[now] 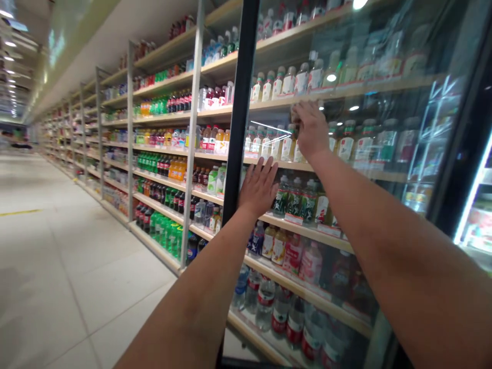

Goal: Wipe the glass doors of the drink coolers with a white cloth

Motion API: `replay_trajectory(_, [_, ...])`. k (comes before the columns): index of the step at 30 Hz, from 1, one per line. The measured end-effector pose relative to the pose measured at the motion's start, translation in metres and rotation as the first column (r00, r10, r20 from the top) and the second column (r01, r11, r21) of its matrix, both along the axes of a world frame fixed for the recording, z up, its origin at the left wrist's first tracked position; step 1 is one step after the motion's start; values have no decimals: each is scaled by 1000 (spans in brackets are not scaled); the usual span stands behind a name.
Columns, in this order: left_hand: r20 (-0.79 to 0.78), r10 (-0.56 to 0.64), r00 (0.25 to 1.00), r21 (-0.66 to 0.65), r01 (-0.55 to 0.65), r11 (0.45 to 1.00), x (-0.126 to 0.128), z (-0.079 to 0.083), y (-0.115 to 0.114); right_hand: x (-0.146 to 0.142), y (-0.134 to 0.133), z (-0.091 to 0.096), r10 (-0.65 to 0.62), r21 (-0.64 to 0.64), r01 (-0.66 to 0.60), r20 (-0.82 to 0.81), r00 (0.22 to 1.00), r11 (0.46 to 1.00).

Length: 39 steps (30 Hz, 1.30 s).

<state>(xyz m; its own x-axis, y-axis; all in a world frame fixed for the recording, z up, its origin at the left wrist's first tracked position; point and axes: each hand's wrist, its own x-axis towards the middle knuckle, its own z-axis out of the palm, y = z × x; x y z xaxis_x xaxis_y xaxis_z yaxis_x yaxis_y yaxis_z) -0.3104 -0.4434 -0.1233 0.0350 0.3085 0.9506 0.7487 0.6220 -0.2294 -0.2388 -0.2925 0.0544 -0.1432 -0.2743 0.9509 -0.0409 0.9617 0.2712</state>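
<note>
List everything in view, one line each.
glass door: one, black frame, right half, shelves visible through it
drink bottles: many, mixed colours, on every shelf level
shelves: long run, pale wood, along the aisle to the far left
floor: pale tiles, left
left hand: open, flat, beside the door's black frame
right hand: raised at a bottle row, grip unclear

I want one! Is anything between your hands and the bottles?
Yes, the glass door. The left hand lies flat on it beside its black frame, the right hand seems to press it higher up; the bottles stand on shelves behind it.
</note>
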Motion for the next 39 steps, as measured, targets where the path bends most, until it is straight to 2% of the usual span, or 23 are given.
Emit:
replay_trajectory(4, [-3, 4, 1000, -11, -4, 1000, 0, 1, 1, 10, -3, 7, -60, -23, 62, 43, 997, 998])
replay_trajectory(11, [16, 20, 1000, -19, -20, 1000, 4, 1, 0, 31, -2, -11, -130, -4, 131, 80, 988, 991])
replay_trajectory(15, [21, 45, 999, -24, -45, 999, 5, 0, 1, 41, 6, -26, -119, 26, 117, 63, 991, 993])
replay_trajectory(20, [2, 84, 996, -21, -84, 996, 6, -1, 1, 53, 26, -54, -69, 80, 67, 29, 997, 995])
replay_trajectory(23, [-8, 115, 993, -20, -115, 993, 7, -1, 1, 58, 37, -67, -81, 108, 79, 19, 997, 991])
replay_trajectory(25, [-8, 134, 991, -21, -134, 991, 8, -2, 1, 61, 44, -67, -115, 131, 112, 10, 993, 985])
replay_trajectory(28, [-4, 149, 989, -27, -149, 989, 9, -2, 1, 63, 53, -53, -172, 127, 175, -27, 985, 976])
replay_trajectory(32, [-5, 161, 987, -26, -161, 987, 7, -2, 2, 66, 63, -26, -217, 11, 219, -71, 973, 976])
replay_trajectory(34, [-8, 162, 987, -24, -163, 986, 6, -2, 2, 66, 65, -20, -221, -33, 219, -73, 973, 975])
replay_trajectory(36, [-6, 157, 988, -28, -157, 987, 6, -3, 2, 64, 66, -24, -228, -76, 221, -105, 968, 972])
replay_trajectory(39, [9, 139, 990, -40, -139, 990, 7, -2, 1, 60, 68, -44, -249, -128, 229, -175, 952, 965])
